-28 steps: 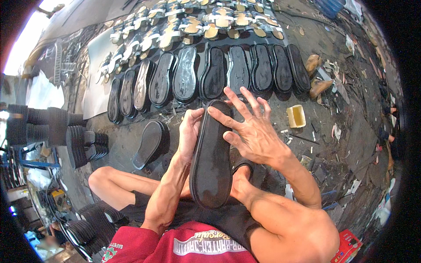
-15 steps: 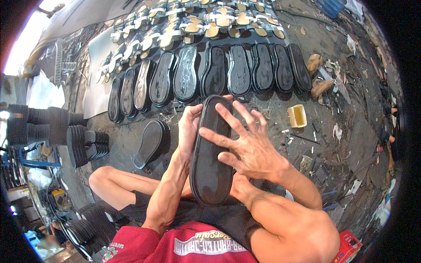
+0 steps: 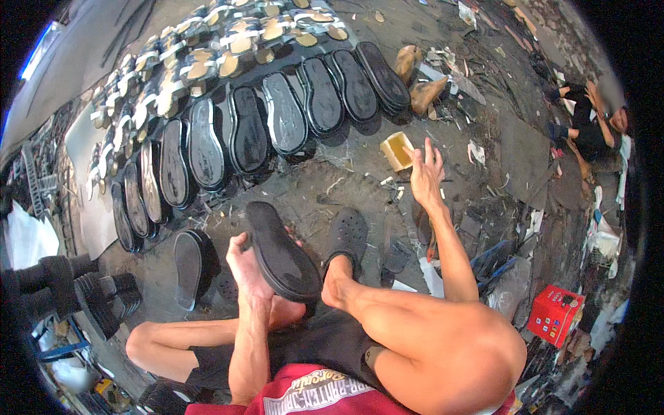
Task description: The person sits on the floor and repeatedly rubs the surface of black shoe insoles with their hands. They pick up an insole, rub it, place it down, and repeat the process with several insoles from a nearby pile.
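Observation:
My left hand (image 3: 250, 274) grips a black shoe sole (image 3: 282, 254) from below and from its left edge, above my crossed legs. The sole tilts with its upper end to the left, and some fingertips show past its right side. Out to the right, my right hand (image 3: 428, 173) has its fingers apart. One fingertip meets or overlaps the right edge of a small cream container (image 3: 401, 167) with something yellow inside; whether it dips in I cannot tell. A single loose sole (image 3: 188, 268) lies on the ground left of my left hand.
Stacked black soles (image 3: 249, 131) form a curved row ahead, with several sandals (image 3: 228, 48) behind. Wooden shoe lasts (image 3: 428, 95) lie at the row's right end. A clog (image 3: 347, 234) covers my foot. A red box (image 3: 555, 315) stands right; another person (image 3: 589, 135) sits far right.
My right hand has left the sole and moved right to the cream container. My left hand still holds the sole, now lower, left and tilted. The whole view has turned right.

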The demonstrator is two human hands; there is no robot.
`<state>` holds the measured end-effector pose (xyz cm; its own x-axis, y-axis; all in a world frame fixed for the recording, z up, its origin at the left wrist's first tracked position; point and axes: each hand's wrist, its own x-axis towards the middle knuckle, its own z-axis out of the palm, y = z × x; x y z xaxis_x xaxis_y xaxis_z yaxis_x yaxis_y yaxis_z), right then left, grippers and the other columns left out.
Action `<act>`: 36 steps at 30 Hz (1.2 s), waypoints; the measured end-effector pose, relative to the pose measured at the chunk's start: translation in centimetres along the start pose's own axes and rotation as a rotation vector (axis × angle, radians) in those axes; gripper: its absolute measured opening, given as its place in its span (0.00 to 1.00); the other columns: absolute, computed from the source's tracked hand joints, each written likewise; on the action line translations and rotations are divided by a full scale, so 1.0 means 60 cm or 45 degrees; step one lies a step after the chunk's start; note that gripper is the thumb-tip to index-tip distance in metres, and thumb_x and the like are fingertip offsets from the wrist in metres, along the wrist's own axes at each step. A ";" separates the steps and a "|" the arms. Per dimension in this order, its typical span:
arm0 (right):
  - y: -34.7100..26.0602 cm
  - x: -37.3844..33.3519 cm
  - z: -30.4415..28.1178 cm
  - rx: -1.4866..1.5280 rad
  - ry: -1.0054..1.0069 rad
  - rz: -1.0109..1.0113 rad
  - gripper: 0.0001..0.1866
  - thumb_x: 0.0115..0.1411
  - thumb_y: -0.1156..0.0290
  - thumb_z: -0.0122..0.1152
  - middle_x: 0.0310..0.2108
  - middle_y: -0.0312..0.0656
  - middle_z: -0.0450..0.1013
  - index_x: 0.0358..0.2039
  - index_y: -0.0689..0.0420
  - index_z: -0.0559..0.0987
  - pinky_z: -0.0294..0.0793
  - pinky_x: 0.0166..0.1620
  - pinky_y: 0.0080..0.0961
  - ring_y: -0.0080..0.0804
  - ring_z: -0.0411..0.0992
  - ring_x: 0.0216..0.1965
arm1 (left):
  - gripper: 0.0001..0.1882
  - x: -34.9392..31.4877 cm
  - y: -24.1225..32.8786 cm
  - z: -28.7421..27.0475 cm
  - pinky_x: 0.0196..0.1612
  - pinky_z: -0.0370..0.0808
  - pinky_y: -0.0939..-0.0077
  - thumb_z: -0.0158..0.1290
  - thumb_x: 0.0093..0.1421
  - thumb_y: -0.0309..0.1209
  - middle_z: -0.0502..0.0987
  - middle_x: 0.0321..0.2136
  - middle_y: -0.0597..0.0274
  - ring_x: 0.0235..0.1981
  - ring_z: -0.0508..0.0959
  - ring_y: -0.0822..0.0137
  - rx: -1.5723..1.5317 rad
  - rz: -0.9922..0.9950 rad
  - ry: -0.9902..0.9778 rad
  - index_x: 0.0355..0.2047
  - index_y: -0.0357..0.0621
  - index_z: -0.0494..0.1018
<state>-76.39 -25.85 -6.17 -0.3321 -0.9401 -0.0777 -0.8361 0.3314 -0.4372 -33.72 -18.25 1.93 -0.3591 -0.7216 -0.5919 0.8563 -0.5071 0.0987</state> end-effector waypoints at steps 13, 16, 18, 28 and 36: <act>0.051 -0.025 -0.003 0.415 0.291 0.086 0.49 0.78 0.33 0.21 0.70 0.44 0.72 0.59 0.61 0.84 0.35 0.80 0.45 0.45 0.45 0.79 | 0.45 0.007 -0.033 0.021 0.54 0.78 0.52 0.45 0.68 0.62 0.78 0.55 0.40 0.48 0.79 0.48 -0.022 0.239 -0.009 0.66 0.29 0.68; 0.028 -0.034 -0.035 0.972 -0.186 0.180 0.43 0.79 0.36 0.29 0.68 0.41 0.74 0.58 0.59 0.84 0.42 0.75 0.38 0.38 0.54 0.74 | 0.41 0.008 -0.046 0.035 0.53 0.80 0.48 0.45 0.70 0.57 0.78 0.54 0.38 0.48 0.80 0.46 -0.064 0.182 0.014 0.67 0.30 0.68; -0.030 -0.051 -0.075 1.358 -0.315 0.250 0.40 0.79 0.38 0.33 0.67 0.40 0.75 0.61 0.59 0.82 0.48 0.69 0.32 0.32 0.59 0.71 | 0.39 0.010 -0.043 0.052 0.55 0.81 0.47 0.44 0.73 0.56 0.78 0.54 0.36 0.50 0.81 0.44 -0.035 0.193 -0.101 0.67 0.32 0.68; -0.341 -0.168 -0.115 0.640 -0.281 -1.013 0.35 0.80 0.40 0.25 0.83 0.49 0.43 0.74 0.37 0.73 0.38 0.77 0.57 0.62 0.43 0.80 | 0.35 -0.009 -0.062 0.152 0.56 0.83 0.53 0.43 0.77 0.56 0.83 0.55 0.45 0.50 0.86 0.49 -0.056 0.094 -0.247 0.65 0.37 0.74; -0.371 -0.217 -0.125 0.072 0.060 -1.070 0.35 0.79 0.36 0.28 0.80 0.40 0.57 0.69 0.34 0.79 0.39 0.74 0.56 0.50 0.50 0.78 | 0.28 -0.012 -0.043 0.124 0.62 0.79 0.57 0.43 0.78 0.50 0.84 0.56 0.52 0.53 0.85 0.57 -0.077 0.188 -0.337 0.64 0.43 0.76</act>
<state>-56.71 -20.37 11.32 0.3719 -0.8675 0.3302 -0.7904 -0.4825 -0.3774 -38.43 -19.94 8.04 -0.3062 -0.8872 -0.3452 0.9241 -0.3641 0.1161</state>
